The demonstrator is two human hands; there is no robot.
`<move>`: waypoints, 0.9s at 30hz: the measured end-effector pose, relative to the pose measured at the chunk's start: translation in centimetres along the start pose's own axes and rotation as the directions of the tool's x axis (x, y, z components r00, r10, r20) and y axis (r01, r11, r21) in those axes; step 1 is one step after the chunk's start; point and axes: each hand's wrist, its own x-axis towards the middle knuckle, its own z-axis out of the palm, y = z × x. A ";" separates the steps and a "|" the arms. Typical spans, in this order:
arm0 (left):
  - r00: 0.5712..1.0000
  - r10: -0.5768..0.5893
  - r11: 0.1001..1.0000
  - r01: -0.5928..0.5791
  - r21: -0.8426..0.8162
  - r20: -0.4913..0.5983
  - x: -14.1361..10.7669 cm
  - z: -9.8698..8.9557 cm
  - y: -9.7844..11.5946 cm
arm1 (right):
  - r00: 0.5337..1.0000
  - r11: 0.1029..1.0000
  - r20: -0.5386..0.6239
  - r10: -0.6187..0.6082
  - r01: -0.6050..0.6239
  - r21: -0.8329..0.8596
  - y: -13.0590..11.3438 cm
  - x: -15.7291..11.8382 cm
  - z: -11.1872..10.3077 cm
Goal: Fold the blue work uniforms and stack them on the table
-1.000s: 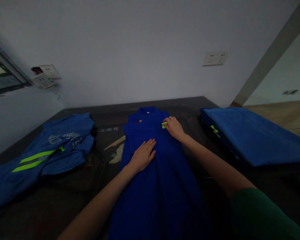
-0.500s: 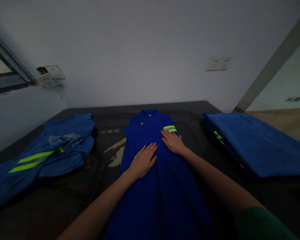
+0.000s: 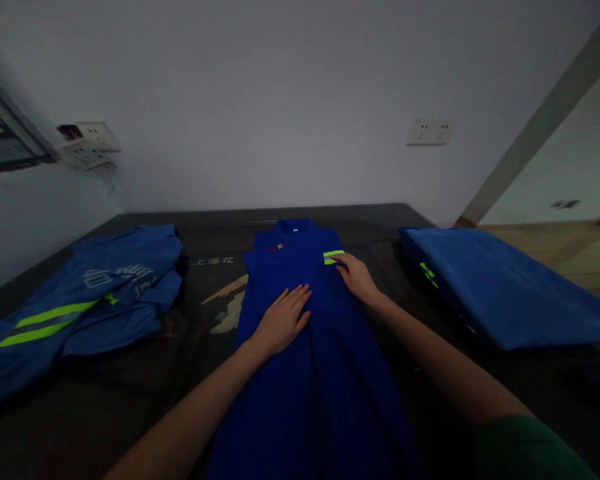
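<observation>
A bright blue work garment, long like a coverall, lies lengthwise on the dark table with its collar at the far end. Small red and yellow marks show on its chest. My left hand rests flat on its middle, fingers stretched out. At the garment's right edge, my right hand touches a yellow-green and grey reflective strip. Its index finger lies along the strip, the thumb is apart below, and the other fingers are partly hidden.
To the left lies a crumpled blue garment with white lettering and a reflective band. A folded stack of blue clothing sits at the right. Behind the table stands a pale wall with a socket plate.
My right hand has lifted from lying flat and shifted right to the garment's edge, uncovering more of the reflective strip. My left hand stays flat on the cloth. The view has shifted slightly.
</observation>
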 end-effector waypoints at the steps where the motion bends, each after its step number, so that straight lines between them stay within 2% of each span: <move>1: 1.000 0.003 1.000 -0.003 -0.005 -0.005 0.0 0.0 0.0 | 0.998 1.000 0.056 -0.019 0.020 -0.006 -0.4 -0.4 0.0; 4: 0.999 0.017 1.000 -0.018 -0.022 -0.031 -0.1 0.1 -0.1 | 0.976 0.996 0.216 -0.037 0.055 -0.076 -1.3 -1.7 0.2; 7: 0.997 0.004 0.998 -0.008 -0.055 -0.077 -0.2 0.2 -0.1 | 0.956 0.988 0.287 -0.070 0.106 -0.113 -1.4 -2.6 0.3; 10: 0.981 -0.113 0.991 0.100 -0.090 -0.157 -0.2 0.1 -0.3 | 0.939 0.988 0.335 -0.081 0.119 -0.094 -1.6 -2.7 -0.3; 12: 0.968 -0.177 0.983 0.164 -0.080 -0.179 -0.1 -0.4 -0.5 | 0.942 0.992 0.327 -0.080 0.108 -0.068 -2.2 -2.5 -0.8; 15: 0.970 -0.190 0.982 0.189 -0.020 -0.155 -0.2 -1.5 -0.6 | 0.957 0.989 0.252 -0.144 0.136 0.050 -3.5 -2.2 -1.0; 18: 0.984 -0.151 0.986 0.157 0.063 -0.095 -0.3 -2.7 -0.2 | 0.948 0.971 0.234 -0.216 0.184 0.151 -4.7 -1.6 -0.2; 23: 0.985 -0.174 0.952 0.168 0.255 0.000 -0.3 -3.4 0.9 | 0.943 0.987 0.304 -0.136 0.103 0.123 -4.7 -0.1 1.7; 27: 0.981 -0.190 0.940 0.171 0.295 0.038 -0.3 -3.3 1.1 | 0.943 0.986 0.316 -0.106 0.059 0.154 -4.1 0.4 2.0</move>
